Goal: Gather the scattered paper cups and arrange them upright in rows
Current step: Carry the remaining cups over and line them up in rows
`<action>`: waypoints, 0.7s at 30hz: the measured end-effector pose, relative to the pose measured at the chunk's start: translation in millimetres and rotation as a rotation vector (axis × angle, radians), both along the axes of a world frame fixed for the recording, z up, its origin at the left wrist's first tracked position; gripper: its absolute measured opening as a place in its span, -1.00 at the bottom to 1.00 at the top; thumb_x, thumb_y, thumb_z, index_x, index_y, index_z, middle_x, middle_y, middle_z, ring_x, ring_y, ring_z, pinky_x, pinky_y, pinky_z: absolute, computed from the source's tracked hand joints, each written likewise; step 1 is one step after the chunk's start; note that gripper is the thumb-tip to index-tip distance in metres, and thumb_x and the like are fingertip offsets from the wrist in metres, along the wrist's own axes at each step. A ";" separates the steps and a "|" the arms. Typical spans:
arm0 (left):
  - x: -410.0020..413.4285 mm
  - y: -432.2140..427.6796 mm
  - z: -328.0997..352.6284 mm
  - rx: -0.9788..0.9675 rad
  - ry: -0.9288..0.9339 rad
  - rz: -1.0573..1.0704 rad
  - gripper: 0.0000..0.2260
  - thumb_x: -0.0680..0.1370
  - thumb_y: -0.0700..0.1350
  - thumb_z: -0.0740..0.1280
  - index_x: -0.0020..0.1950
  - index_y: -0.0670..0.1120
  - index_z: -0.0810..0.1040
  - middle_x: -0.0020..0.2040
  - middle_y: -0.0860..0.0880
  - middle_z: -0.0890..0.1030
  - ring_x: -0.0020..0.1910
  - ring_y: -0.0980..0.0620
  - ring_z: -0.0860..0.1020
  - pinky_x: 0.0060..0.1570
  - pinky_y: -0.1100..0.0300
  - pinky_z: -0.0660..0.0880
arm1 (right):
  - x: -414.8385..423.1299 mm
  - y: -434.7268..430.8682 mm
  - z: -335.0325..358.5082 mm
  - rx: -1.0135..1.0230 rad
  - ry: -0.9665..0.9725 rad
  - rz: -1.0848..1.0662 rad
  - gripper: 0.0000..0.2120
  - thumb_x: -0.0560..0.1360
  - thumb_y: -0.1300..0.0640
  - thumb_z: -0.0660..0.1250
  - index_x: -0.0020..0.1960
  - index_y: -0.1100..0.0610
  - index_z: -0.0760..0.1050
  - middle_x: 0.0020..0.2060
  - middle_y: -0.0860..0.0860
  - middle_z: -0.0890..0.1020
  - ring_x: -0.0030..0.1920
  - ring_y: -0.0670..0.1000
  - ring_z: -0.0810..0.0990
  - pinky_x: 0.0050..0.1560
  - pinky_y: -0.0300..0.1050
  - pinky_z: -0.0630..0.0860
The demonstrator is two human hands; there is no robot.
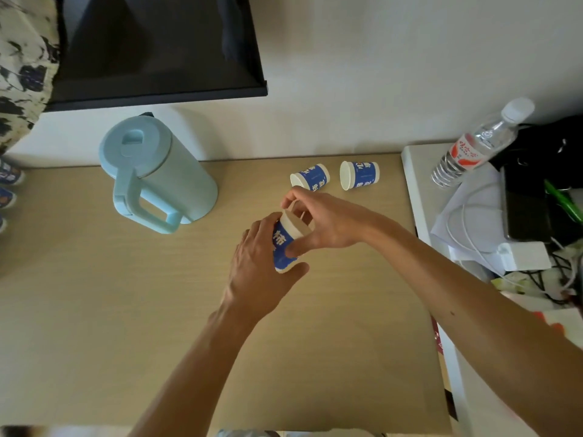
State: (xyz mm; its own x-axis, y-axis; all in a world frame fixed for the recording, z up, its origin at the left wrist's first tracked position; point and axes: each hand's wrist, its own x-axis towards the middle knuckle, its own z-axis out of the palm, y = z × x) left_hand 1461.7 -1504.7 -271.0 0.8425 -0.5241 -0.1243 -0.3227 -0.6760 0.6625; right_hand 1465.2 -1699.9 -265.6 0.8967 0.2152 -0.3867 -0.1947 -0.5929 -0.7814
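Observation:
A blue-and-white paper cup (284,244) is held above the middle of the wooden table (94,310), tilted with its mouth up and to the right. My left hand (262,266) wraps around its side. My right hand (325,222) pinches its rim from the right. Two more cups lie on their sides near the table's back edge: one (310,177) just beyond my right hand, the other (359,175) to its right. Several more cups (9,184) show partly at the far left edge, blurred.
A pale blue kettle (157,175) stands at the back left of the table. A dark screen (157,45) hangs on the wall above. To the right, a white side surface (416,171) carries a water bottle (476,146), papers, cables and a black device.

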 end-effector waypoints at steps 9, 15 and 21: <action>-7.0 5.8 -5.3 -0.170 0.079 0.254 -0.55 0.39 -0.06 0.58 0.14 0.06 0.41 -0.16 0.17 0.59 -0.22 0.31 0.55 -0.31 0.53 0.39 | 41.9 -36.5 -34.4 -0.004 -0.141 -0.202 -0.36 0.46 -0.09 0.46 0.47 0.00 0.34 0.26 -0.05 0.57 0.29 -0.03 0.55 0.26 -0.03 0.50; -15.3 12.8 -5.3 -0.206 0.096 0.334 -0.52 0.39 -0.07 0.58 0.14 0.16 0.38 -0.07 0.43 0.57 -0.11 0.43 0.54 -0.26 0.60 0.38 | 78.2 -64.2 -102.9 -0.818 -0.196 0.213 -0.18 0.41 0.29 0.44 0.58 0.12 0.17 0.52 0.12 0.27 0.52 0.17 0.30 0.34 0.12 0.45; -18.0 20.5 -9.9 -0.206 0.092 0.360 -0.50 0.38 -0.08 0.58 0.14 0.19 0.36 -0.06 0.51 0.53 -0.10 0.45 0.54 -0.25 0.61 0.38 | 74.1 -60.8 -136.4 -0.827 -0.199 0.223 -0.26 0.46 0.18 0.46 0.56 0.09 0.22 0.40 0.07 0.45 0.40 0.14 0.46 0.32 0.10 0.46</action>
